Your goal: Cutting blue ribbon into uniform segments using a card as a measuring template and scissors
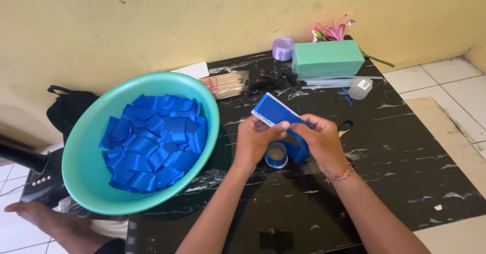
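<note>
Centre of frame: left hand (254,140) and right hand (322,141) both pinch a blue ribbon strip (273,111) above the ribbon roll (276,155). Left: teal bowl (81,178) of cut blue pieces (154,141).

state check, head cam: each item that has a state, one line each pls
left hand: gripping the blue ribbon strip
right hand: gripping the same strip, bracelet on wrist
blue ribbon strip: held taut above the table, wrapped over a flat card
blue ribbon spool: on the table under the hands, partly unwound
teal basin: holds a pile of cut blue ribbon pieces
purple ribbon spool: wound, untouched
green foam block: lying flat, intact
</note>
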